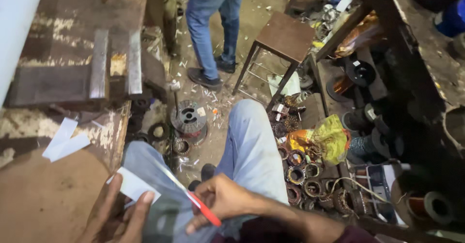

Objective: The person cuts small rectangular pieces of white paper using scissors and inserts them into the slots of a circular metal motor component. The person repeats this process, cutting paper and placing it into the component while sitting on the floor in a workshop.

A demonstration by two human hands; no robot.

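My left hand [118, 214] sits at the bottom left, fingers spread under a small white paper strip [133, 185] that it holds over my lap. My right hand [220, 199] is closed around red-handled scissors [191, 197], whose thin blades run up-left toward the paper strip. Both hands hover above my blue-jeaned knees [247, 151].
A worn wooden workbench [72, 78] with loose white paper pieces [63, 139] lies at left. Another person in jeans [213, 30] stands ahead beside a brown stool [283, 37]. Copper-wound coils [305, 175], a wire spool [189, 119], a yellow bag [324, 139] and cluttered shelves [387, 88] fill the right.
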